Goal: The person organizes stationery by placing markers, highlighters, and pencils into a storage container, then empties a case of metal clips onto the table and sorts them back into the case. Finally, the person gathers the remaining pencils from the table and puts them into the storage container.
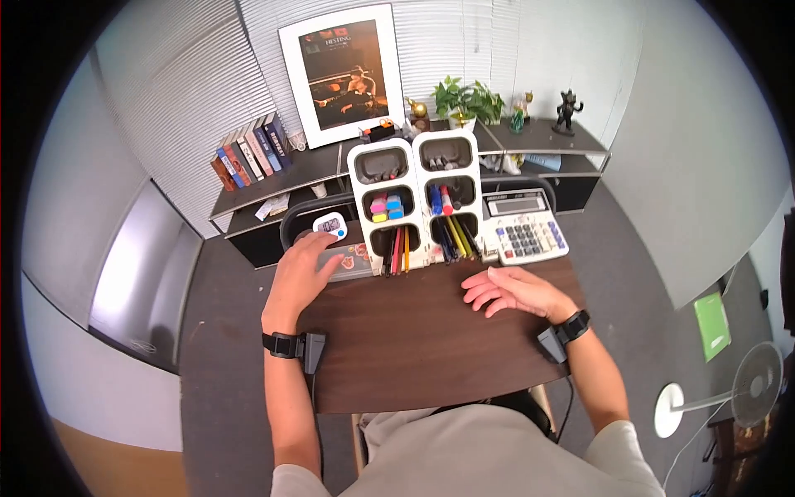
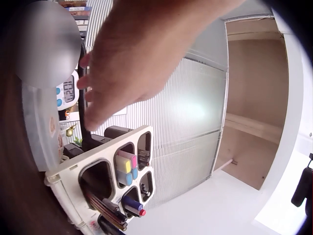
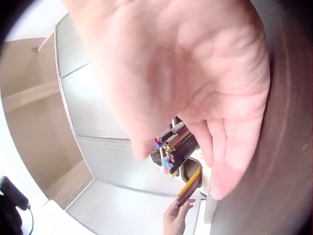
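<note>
My left hand [image 1: 300,277] reaches over a translucent case with stickers [image 1: 358,263], its fingertips right at the white digital timer [image 1: 330,225]. In the left wrist view its fingers stretch beside the timer [image 2: 68,93], holding nothing. My right hand [image 1: 522,291] hovers over the desk's right side, palm inward, fingers loosely bent with nothing in them. Between and beyond the hands stands a white organizer [image 1: 451,174]. It holds highlighters [image 1: 379,204], markers [image 1: 446,199], coloured pencils [image 1: 407,248] and pens [image 1: 460,236]. A large calculator [image 1: 523,240] lies just beyond the right hand.
The brown desk [image 1: 422,340] spreads in front of me. Behind it runs a dark shelf [image 1: 538,137] with books [image 1: 252,153], a framed poster [image 1: 344,79], a plant [image 1: 468,99] and figurines [image 1: 567,112]. A white fan [image 1: 755,385] stands at the right.
</note>
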Available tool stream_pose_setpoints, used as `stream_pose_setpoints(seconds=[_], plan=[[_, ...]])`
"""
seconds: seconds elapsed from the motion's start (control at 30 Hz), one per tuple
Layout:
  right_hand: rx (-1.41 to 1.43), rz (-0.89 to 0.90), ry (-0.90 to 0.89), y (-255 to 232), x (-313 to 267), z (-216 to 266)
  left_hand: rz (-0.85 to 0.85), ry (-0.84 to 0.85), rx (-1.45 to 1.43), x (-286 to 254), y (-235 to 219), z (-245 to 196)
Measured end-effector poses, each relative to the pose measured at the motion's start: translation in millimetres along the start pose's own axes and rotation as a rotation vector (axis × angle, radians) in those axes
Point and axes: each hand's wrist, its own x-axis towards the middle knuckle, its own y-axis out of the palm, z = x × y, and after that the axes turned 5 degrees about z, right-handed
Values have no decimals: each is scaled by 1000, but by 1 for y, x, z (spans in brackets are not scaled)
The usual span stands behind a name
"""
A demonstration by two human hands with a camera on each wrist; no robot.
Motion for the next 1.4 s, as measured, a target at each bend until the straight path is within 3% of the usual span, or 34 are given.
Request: stream_pose_setpoints(seconds=[0.13,0.2,0.27,0.4,0.5,0.67,0.83,1.0,1.17,1.27,1.37,1.4], plan=[[311,-32,54,-7,21,-6,-197,34,-82,4,0,-4],[420,-30,78,-8,32,1,-283,147,-25,4,1,-5],[718,21,112,-10,44,8,-316,164,-22,5,3,-4],[904,156,92,-8,66,18,-329,188,-24,4,13,2],[1012,152,112,-6,76,16,-291,183,-27,2,20,9],[1042,71,57,-3,76,15,-333,186,-38,2,22,10],[1087,44,136,-5,81,21,-377,161,-19,0,18,1],[1208,44,149,-2,82,23,-450,264,-46,4,23,2],[1195,-14,167,22,57,28,-495,255,-196,3,16,-30],[1129,-70,188,54,24,27,-608,450,-378,-2,16,-58],[1012,-36,218,73,-8,10,-524,648,-379,-16,25,-91],[964,-33,241,79,-14,5,-416,677,-454,-19,34,-103]])
